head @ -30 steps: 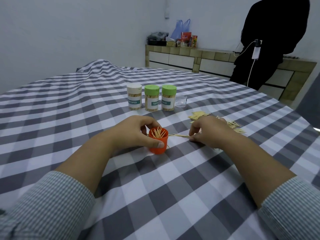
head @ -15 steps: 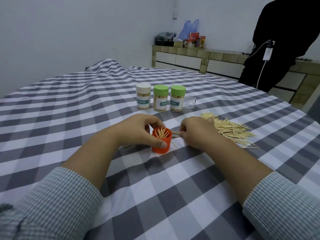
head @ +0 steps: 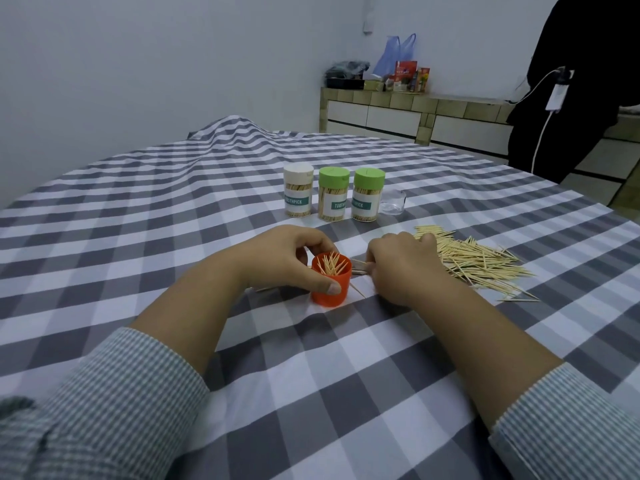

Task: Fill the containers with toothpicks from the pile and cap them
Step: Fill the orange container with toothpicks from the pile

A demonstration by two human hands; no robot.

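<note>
Fingers of the left hand (head: pixel 287 258) are wrapped round the orange container (head: pixel 330 284), which is steadied upright on the checked tablecloth (head: pixel 138 216) and only partly filled; a few toothpicks (head: pixel 360 266) are pinched by the right hand (head: pixel 403 268) just beside its rim. Filling is judged to be the step in hand, three capped containers (head: pixel 334 199) being set behind, while the pile (head: pixel 481 263) lies to the right. Next, the pinched sticks should be tipped upright and dropped in.
</note>
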